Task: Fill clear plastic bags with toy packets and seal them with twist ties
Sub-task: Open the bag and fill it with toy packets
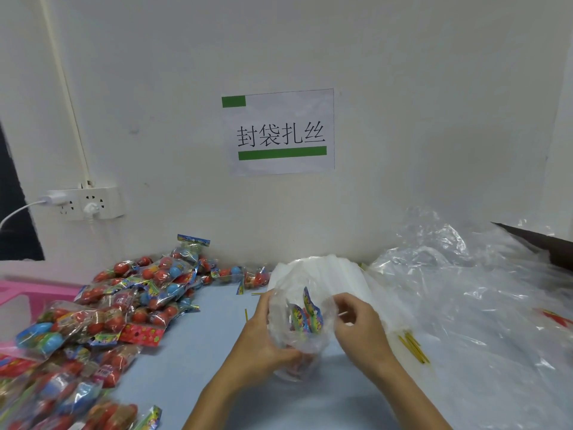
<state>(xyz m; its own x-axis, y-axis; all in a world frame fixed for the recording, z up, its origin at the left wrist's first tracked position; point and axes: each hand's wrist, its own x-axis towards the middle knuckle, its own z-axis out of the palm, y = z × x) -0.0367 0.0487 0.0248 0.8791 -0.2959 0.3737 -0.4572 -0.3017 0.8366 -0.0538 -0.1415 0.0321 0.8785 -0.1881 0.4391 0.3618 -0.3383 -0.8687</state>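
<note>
Head view: a clear plastic bag (302,328) sits upright on the pale blue table (192,352), held between both hands just below frame centre. The left hand (263,339) curls round the bag's side at about 9 o'clock of it, fingers wrapped under the crinkled film. The right hand (359,327) is at 3 o'clock of the bag, fingers bent and pinching the film near its mouth; a thin pale stick shows at its fingertips, though what it is cannot be told. The hands stand apart, with the bag between them. Inside the bag, toy packets (305,318) stand on end, their bright printed header cards showing through the glossy, wrinkled plastic.

At 9 o'clock of the hands lies a loose heap of packets (102,311), shiny cellophane holding red and blue round toys. At 12 o'clock, just behind the bag, is a stack of flat white bags (322,271). At 4 o'clock a bundle of thin yellow twist ties (414,349) lies on the table, and single ties lie near the left hand. At 3 o'clock spreads crumpled clear plastic sheeting (465,290). A paper sign (280,131) with green bars hangs on the white wall at 12 o'clock.
</note>
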